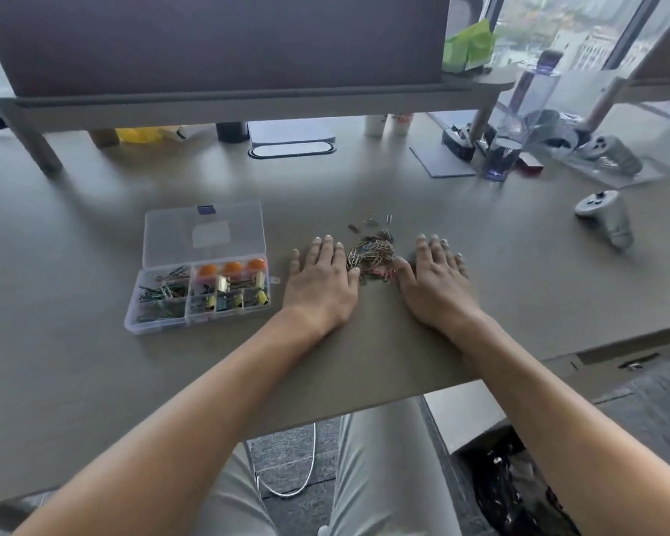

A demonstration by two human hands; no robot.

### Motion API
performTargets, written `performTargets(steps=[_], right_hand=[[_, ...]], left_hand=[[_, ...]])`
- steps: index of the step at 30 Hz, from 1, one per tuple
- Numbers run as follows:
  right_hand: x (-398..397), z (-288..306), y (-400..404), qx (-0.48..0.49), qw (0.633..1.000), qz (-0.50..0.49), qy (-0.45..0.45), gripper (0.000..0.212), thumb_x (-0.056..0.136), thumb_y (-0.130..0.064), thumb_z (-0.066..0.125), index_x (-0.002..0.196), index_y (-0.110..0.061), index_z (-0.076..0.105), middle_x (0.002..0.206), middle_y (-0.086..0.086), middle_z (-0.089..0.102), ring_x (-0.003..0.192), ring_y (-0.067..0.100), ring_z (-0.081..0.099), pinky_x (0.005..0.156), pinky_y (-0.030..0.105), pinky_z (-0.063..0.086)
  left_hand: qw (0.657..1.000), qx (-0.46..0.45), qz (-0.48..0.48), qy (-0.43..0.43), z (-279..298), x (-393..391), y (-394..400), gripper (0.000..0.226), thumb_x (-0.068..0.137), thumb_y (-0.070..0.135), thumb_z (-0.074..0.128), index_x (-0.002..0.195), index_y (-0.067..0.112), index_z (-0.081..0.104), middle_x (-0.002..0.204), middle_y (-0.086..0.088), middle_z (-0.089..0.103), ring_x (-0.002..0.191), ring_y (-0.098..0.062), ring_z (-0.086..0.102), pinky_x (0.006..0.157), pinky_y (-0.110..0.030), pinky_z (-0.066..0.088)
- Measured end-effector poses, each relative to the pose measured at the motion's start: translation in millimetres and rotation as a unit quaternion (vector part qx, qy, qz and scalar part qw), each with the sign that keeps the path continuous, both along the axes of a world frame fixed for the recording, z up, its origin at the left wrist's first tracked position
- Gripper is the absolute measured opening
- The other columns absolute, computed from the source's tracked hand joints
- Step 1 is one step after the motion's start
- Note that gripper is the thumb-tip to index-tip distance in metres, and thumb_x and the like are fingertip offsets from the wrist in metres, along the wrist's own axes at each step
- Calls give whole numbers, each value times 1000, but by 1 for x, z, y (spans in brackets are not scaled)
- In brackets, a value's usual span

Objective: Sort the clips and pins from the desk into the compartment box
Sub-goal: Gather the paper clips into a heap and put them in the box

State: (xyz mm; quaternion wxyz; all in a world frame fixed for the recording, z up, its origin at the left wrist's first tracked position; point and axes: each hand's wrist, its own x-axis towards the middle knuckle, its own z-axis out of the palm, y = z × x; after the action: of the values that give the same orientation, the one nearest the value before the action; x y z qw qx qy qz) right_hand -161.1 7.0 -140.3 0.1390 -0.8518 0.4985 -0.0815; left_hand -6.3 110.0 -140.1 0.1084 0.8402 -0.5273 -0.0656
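Both hands lie flat, palms down, on the grey desk, one on each side of a heap of paper clips. The left hand has its fingers stretched out and released, grasping nothing, its inner edge touching the heap; the right hand is spread the same way, empty, with its thumb against the clips. A few loose clips lie just beyond the heap. Left of the left hand stands the clear compartment box, lid thrown back, its cells already holding coloured clips, binder clips and orange pins (the small pieces are too blurred to tell more). A grey controller rests well apart to the right
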Motion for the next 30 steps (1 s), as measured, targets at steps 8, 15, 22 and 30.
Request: performTargets(steps=[8, 15, 22, 30], right_hand=[[66, 8, -50, 23, 994, 102, -29, 65, 107, -49, 24, 164, -20, 14, 172, 0, 11, 158, 11, 5, 128, 37, 0], [65, 14, -61, 52, 951, 287, -104, 46, 100, -12, 47, 145, -9, 56, 158, 5, 46, 149, 16, 36, 124, 27, 21], [23, 7, -35, 19, 941, 300, -158, 47, 94, -14, 44, 137, -8, 63, 146, 4, 58, 135, 16, 53, 116, 26, 36], [-24, 0, -34, -28, 943, -6, -330, 27, 105, -19, 48, 116, -10, 71, 121, 6, 71, 115, 20, 60, 86, 15, 33]], left_hand=[[997, -43, 39, 47, 3, 23, -6, 58, 106, 31, 30, 156, 2, 20, 165, -17, 14, 154, -27, 8, 125, -41, 8], [995, -56, 55, 58, 0, 23, -13, 56, 106, 24, 33, 155, 0, 22, 164, -18, 18, 153, -28, 12, 125, -41, 10], [994, -84, 64, 34, -3, 14, -11, 61, 106, 42, 30, 153, 3, 30, 163, -15, 24, 153, -25, 14, 125, -44, 10], [1000, 5, 11, -15, -2, -17, -35, 116, 78, 91, 11, 159, 9, 0, 168, -9, 0, 155, -19, -7, 124, -49, -6]])
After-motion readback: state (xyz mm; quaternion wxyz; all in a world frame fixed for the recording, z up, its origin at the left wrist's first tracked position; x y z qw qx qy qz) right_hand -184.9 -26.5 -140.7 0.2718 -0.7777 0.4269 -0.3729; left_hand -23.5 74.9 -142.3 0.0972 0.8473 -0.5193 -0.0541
